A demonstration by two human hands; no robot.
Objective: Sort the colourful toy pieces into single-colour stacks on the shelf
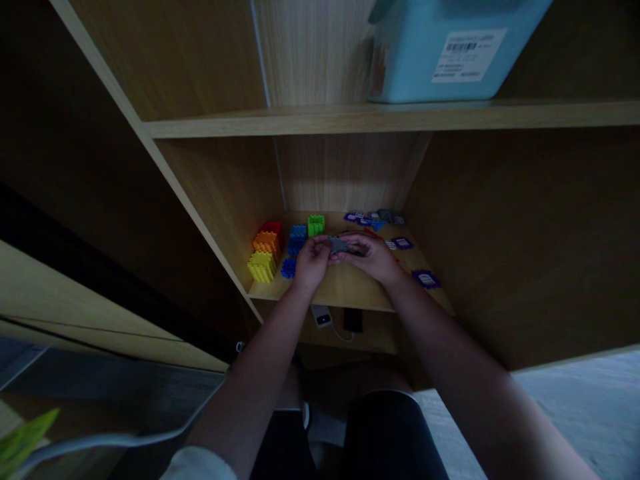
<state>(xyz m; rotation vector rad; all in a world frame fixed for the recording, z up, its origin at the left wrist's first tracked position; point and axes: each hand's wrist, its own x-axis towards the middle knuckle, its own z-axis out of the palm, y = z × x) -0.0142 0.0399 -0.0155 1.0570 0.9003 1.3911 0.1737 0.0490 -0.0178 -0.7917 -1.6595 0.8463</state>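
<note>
Both my hands reach into the lower compartment of a wooden shelf (345,293). My left hand (311,261) and my right hand (373,257) are closed together on a small grey puzzle piece (339,245), held just above the shelf board. To the left of my left hand stand stacks of toothed foam pieces: yellow (262,266), orange (266,242), red (273,228), blue (297,237) and green (315,225). A loose blue piece (289,268) lies by my left wrist.
Purple and grey flat pieces (426,278) lie scattered on the shelf's right and back. A light blue bin (450,50) with a label sits on the shelf above. Below the board hang a small device (321,316) and a cable. My knees are underneath.
</note>
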